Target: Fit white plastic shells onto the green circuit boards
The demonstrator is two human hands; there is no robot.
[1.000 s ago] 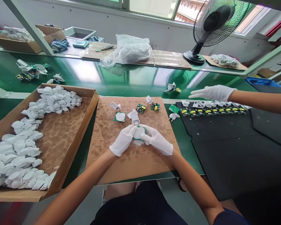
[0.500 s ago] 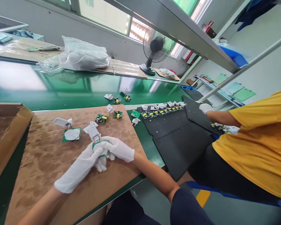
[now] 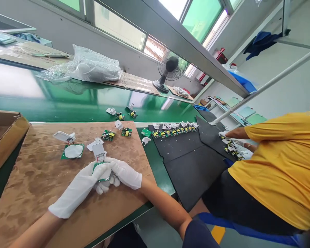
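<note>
Over cardboard (image 3: 113,217), left hand (image 3: 81,182) and right hand (image 3: 124,172) still grip a board (image 3: 104,176); a person's hand (image 3: 223,134) has withdrawn

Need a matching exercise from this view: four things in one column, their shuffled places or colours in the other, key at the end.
Things
1. Plastic-wrapped bundle
2. Long row of small circuit boards
3. Nearest green board
4. Co-worker's shirt

Places or colours
A. Between the left hand and right hand
B. Plain yellow
C. Left of the black fan
D. Along the far edge of the black mat

Pairs: 1-C, 2-D, 3-A, 4-B
</note>
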